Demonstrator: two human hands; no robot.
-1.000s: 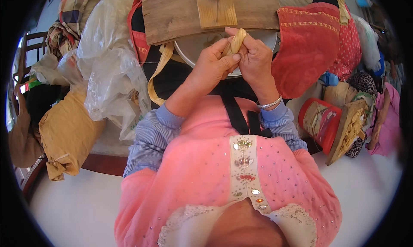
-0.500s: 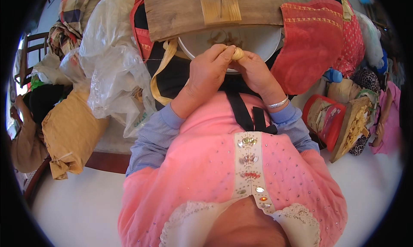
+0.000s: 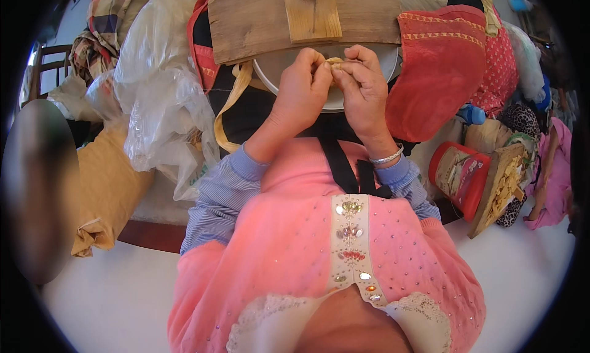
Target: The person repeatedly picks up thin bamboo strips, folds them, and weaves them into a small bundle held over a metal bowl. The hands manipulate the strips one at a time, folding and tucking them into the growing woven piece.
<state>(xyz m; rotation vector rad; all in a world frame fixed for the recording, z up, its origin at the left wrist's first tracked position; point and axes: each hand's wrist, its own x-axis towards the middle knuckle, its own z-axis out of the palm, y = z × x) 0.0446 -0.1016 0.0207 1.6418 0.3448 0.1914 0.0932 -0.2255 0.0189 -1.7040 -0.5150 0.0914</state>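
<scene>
In front of my lap, my left hand (image 3: 302,86) and my right hand (image 3: 364,92) come close together above a white basin (image 3: 264,76). Between their fingertips is a small pale-yellow strip (image 3: 335,60), mostly hidden by the fingers; its material is unclear. Thumb and forefinger of each hand pinch it. The right hand's other fingers are bent, and a silver bracelet (image 3: 388,156) circles that wrist. Left of the basin, a long pale-yellow band (image 3: 232,104) hangs in a loop over dark cloth.
A wooden board (image 3: 246,21) with an upright wooden piece (image 3: 312,15) spans the basin. Red cloth (image 3: 439,70) lies to the right, clear plastic bags (image 3: 163,101) and a brown sack (image 3: 114,181) to the left. A red tub (image 3: 458,172) and a board with yellowish pieces (image 3: 505,190) stand right.
The rounded pale-yellow bundle between my fingers now shows only as a thin strip. My hands have shifted slightly and the right fingers have risen. A blurred dark shape has entered at far left.
</scene>
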